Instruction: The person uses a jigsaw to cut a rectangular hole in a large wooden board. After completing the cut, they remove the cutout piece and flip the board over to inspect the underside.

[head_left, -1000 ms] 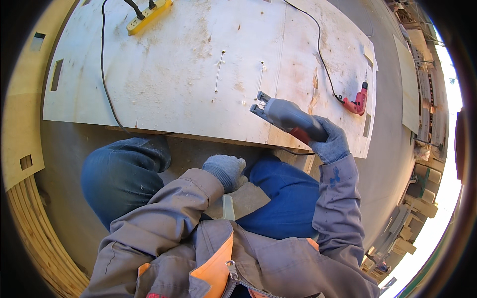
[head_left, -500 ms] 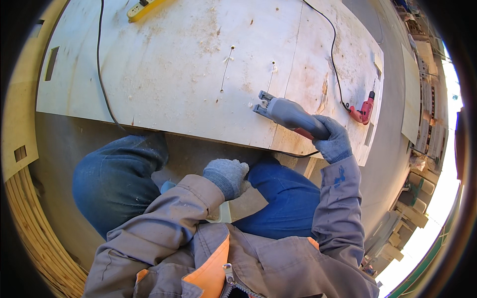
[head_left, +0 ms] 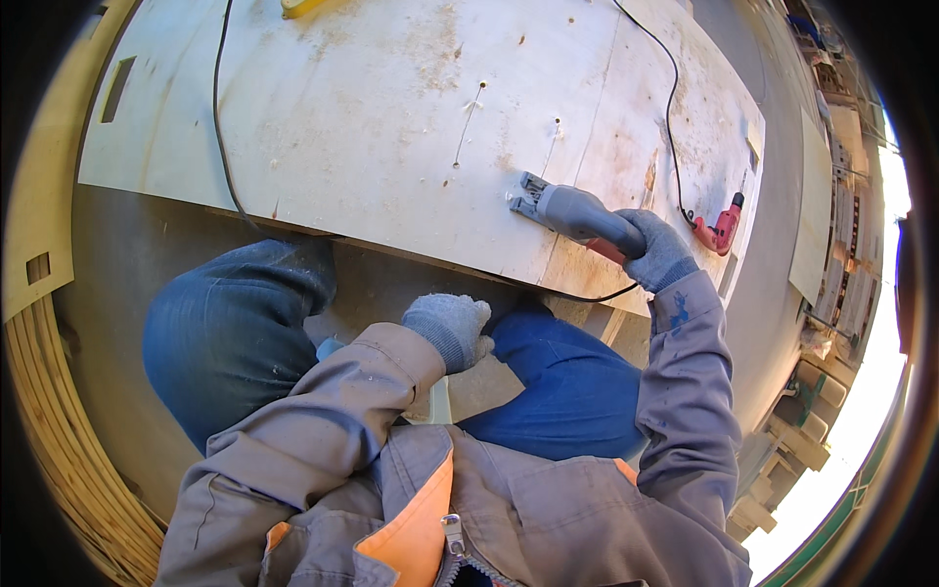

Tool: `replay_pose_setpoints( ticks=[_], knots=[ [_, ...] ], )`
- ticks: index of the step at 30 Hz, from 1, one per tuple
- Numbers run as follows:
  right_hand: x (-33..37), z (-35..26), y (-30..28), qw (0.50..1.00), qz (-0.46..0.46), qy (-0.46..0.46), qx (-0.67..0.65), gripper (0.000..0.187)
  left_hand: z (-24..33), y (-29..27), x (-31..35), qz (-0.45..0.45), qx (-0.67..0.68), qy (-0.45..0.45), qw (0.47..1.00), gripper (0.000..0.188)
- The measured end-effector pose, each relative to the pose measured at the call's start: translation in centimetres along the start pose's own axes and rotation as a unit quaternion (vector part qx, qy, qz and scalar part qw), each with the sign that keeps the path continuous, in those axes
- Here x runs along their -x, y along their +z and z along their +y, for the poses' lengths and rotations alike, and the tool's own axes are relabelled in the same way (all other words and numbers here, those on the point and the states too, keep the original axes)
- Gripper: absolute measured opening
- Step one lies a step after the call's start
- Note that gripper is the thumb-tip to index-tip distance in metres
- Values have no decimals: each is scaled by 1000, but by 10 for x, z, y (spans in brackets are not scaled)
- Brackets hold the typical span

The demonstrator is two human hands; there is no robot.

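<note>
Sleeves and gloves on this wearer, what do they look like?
Left hand and right hand: grey knit gloves with ribbed blue-grey cuffs. Left sleeve and right sleeve: long, wrinkled, grey-brown fabric with stitched cuffs. Irregular blue mark near the right cuff. No bare wrist shows.

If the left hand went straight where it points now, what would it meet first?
The left hand would probably meet the pale board at its near edge, or the right knee; depth is unclear.

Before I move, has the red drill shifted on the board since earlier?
No, neither way: the red drill lies in the same spot near the right end of the white board; the camera view shifted.
</note>
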State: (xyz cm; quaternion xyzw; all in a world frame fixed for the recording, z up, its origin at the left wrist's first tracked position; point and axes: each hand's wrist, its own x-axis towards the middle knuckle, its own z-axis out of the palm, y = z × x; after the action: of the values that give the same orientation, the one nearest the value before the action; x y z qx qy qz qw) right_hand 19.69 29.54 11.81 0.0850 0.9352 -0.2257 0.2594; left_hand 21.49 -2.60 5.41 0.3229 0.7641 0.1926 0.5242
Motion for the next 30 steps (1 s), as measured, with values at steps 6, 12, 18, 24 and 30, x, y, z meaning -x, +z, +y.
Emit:
replay_pose_setpoints(
  ticks=[6,12,18,24,30],
  knots=[
    [1,-10,13,998,53,17,34,49,0,14,-27,72,203,-31,976,51],
    [2,-8,20,996,81,9,-30,45,10,50,-82,180,421,-2,889,50],
    [-4,-11,20,995,55,39,-75,40,16,61,-129,114,650,-11,751,53],
    [-10,-20,12,998,61,-28,-14,37,35,46,-159,26,853,-38,520,52],
    [-16,-22,1,997,29,-57,41,37,31,48,-169,11,899,-25,437,44]
  ],
)
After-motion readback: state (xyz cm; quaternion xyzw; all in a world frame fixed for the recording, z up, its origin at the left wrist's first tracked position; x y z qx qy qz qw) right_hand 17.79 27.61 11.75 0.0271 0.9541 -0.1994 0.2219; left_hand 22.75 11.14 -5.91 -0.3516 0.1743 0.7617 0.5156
